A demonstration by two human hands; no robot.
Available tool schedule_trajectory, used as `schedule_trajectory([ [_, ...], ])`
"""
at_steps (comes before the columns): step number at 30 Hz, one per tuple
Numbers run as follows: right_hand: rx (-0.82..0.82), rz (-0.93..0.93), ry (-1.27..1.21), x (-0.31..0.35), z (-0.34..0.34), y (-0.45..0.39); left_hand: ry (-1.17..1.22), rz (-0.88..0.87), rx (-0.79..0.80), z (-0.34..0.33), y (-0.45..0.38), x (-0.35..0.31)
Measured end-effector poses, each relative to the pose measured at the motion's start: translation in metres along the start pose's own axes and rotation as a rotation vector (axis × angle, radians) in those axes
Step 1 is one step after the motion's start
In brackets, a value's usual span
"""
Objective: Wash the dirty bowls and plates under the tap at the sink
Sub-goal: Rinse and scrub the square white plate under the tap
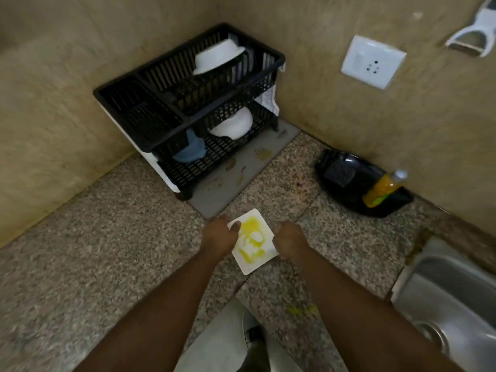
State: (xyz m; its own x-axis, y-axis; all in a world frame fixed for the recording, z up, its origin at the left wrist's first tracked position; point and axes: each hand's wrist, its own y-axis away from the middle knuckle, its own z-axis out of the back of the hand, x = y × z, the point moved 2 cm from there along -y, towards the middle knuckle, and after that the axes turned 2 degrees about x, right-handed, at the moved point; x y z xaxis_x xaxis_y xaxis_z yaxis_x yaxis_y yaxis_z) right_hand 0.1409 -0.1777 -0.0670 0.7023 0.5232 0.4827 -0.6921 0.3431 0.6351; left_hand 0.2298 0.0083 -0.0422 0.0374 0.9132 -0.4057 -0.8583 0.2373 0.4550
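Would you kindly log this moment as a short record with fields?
plate: square plate, white, yellow smears, over the counter
left hand: left hand grips the plate's left edge
right hand: right hand grips its right edge
sink: sink at right, steel
rack: rack holds white bowls
soap: bottle in black tray

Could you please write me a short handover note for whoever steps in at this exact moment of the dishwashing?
Left hand grips the left edge of the square white plate; right hand grips its right edge.
The plate is over the granite counter, smeared with yellow residue, unwashed.
The sink is at the right; the tap is out of view.
The black dish rack in the corner holds a white bowl on top, and another white bowl and a blue bowl below.
The soap bottle stands in a black tray by the wall.
Left: carry the plate to the sink, wash it, rack it.
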Motion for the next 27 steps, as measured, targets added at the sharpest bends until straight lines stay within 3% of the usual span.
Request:
schedule_trajectory([
  [3,-0.126,0.038,-0.209,-0.037,0.029,0.024,0.084,-0.022,0.076,-0.007,0.021,-0.036],
  [7,-0.223,0.030,-0.403,-0.117,0.086,0.069,0.458,0.093,0.271,-0.043,0.057,-0.106],
  [10,-0.309,-0.001,-0.518,-0.184,0.126,0.109,0.568,0.077,0.404,-0.083,0.095,-0.171],
  [15,-0.525,-0.027,-0.707,-0.286,0.183,0.182,0.665,0.002,0.515,-0.148,0.170,-0.269],
  [19,-0.617,-0.094,-0.865,-0.350,0.225,0.230,0.696,-0.078,0.475,-0.200,0.203,-0.322],
  [21,-0.728,-0.129,-0.882,-0.380,0.247,0.248,0.713,-0.104,0.460,-0.212,0.232,-0.353],
  [25,-1.066,-0.291,-0.664,-0.427,0.292,0.287,0.766,-0.093,0.481,-0.232,0.270,-0.396],
  [27,-1.152,-0.346,-0.608,-0.436,0.312,0.300,0.787,-0.109,0.469,-0.237,0.282,-0.412],
])
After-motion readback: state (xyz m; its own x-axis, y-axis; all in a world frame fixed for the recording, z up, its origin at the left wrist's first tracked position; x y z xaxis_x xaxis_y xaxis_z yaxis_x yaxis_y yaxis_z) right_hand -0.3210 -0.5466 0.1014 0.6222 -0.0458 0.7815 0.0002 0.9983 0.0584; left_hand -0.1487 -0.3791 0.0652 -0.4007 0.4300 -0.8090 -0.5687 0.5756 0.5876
